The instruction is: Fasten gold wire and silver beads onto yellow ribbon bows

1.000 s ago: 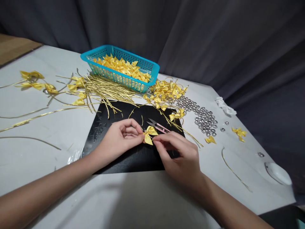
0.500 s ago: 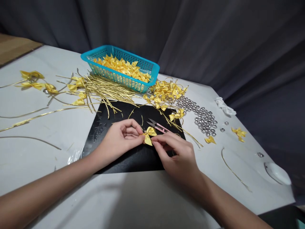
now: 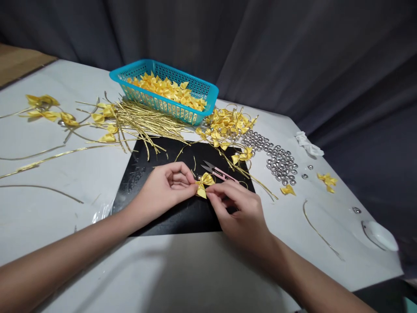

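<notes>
Over the black mat [image 3: 169, 219], a small yellow ribbon bow [image 3: 204, 182] is held between both hands. My left hand [image 3: 171, 182] pinches the bow's left side between thumb and forefinger, its other fingers curled in. From the right, my right hand [image 3: 239, 206] closes thumb and forefinger at the bow's lower right tail. A small shiny bead seems to show beside the left fingertips, partly hidden. Just behind the right hand lie pink-handled thread snips [image 3: 220, 171], blades pointing left.
A teal basket [image 3: 130, 69] of yellow bows stands at the back, with gold wire ties [image 3: 153, 124] before it. Finished-looking bows [image 3: 230, 124] and silver beads [image 3: 282, 165] are heaped to the right. A white computer mouse [image 3: 379, 236] sits near the right edge.
My right fingertips have shifted very slightly left along the bow's tail. Both hands keep their pinch, and the bow stays in nearly the same spot.
</notes>
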### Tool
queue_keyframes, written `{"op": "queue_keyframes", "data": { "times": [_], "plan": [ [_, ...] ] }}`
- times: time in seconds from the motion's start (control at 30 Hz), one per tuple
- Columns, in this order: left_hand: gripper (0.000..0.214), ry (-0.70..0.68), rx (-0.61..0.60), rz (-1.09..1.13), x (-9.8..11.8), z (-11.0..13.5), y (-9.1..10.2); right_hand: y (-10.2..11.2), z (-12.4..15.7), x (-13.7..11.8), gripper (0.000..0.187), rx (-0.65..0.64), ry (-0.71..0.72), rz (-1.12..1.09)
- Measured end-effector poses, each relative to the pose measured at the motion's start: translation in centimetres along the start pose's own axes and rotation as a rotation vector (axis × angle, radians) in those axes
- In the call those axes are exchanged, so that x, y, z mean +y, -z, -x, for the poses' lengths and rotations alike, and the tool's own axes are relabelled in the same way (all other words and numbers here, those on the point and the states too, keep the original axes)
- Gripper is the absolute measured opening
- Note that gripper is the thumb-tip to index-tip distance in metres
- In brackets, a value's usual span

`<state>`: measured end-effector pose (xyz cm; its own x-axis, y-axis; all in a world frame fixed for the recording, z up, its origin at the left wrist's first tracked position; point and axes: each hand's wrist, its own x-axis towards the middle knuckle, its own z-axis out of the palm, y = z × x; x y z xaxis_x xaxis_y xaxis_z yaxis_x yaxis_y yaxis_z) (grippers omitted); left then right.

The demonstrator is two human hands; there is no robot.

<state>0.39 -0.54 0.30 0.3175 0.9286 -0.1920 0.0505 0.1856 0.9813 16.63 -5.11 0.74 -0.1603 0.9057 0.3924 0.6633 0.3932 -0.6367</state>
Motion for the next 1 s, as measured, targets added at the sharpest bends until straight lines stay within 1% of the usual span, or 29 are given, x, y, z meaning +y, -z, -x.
{"op": "queue_keyframes", "data": {
  "times": [0.13, 0.27, 0.53, 0.63, 0.77, 0.83, 0.93, 1.0],
  "plan": [
    [0.020, 0.013, -0.009, 0.030, 0.10, -0.05, 0.07, -0.19, -0.05, 0.04, 0.013, 0.035, 0.004, 0.027],
    [0.018, 0.020, -0.027, 0.046, 0.34, -0.07, 0.02, -0.18, 0.07, 0.18, 0.014, 0.018, 0.053, 0.072],
    [0.017, 0.025, -0.046, 0.084, 0.33, -0.24, 0.23, -0.50, 0.20, 0.41, 0.014, 0.080, -0.002, 0.016],
    [0.017, 0.027, -0.056, 0.088, 0.27, -0.27, 0.22, -0.48, 0.15, 0.55, 0.012, 0.074, 0.037, -0.001],
    [0.015, 0.020, -0.045, 0.089, 0.25, -0.18, 0.06, -0.30, 0.06, 0.43, 0.012, 0.096, 0.109, 0.003],
    [0.015, 0.018, -0.043, 0.087, 0.24, -0.16, -0.01, -0.24, -0.01, 0.36, 0.014, 0.071, 0.126, 0.012],
    [0.015, 0.008, -0.039, 0.082, 0.22, -0.16, -0.01, -0.23, -0.07, 0.36, 0.015, 0.016, 0.111, 0.035],
    [0.015, 0.006, -0.037, 0.079, 0.23, -0.14, 0.03, -0.25, -0.09, 0.37, 0.015, 0.003, 0.100, 0.043]
  ]
}}
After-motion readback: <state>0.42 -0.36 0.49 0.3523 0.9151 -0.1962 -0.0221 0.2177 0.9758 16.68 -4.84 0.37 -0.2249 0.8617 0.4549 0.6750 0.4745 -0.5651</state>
